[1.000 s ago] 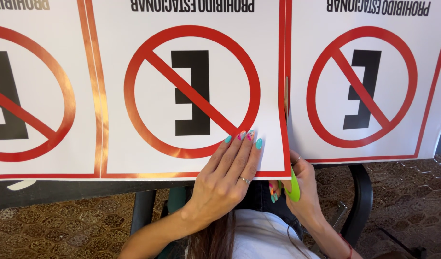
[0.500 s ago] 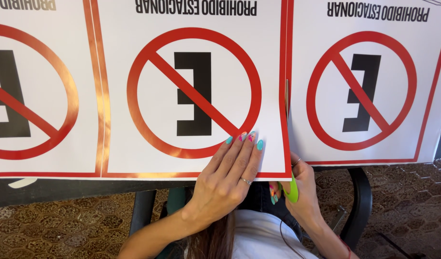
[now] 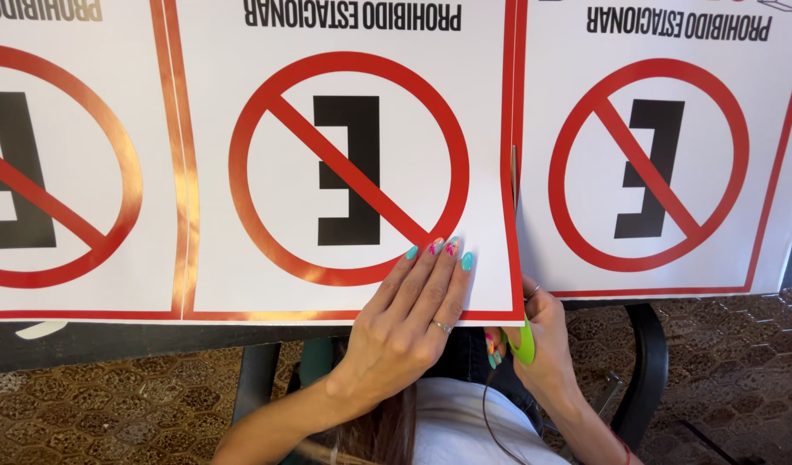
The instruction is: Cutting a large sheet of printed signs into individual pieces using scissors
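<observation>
Seen from above, the right hand (image 3: 542, 340) closes around green-handled scissors (image 3: 522, 343) below the table edge, blades running away along the seam between two glossy prohibition signs. Just left, the left hand (image 3: 413, 323) lies flat, fingers together (painted nails), pressing the middle sign (image 3: 344, 172) down.

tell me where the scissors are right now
In the head view the scissors are in the right hand, at the sheet's near edge, their blade running up the cut between the middle sign and the right sign.
</observation>
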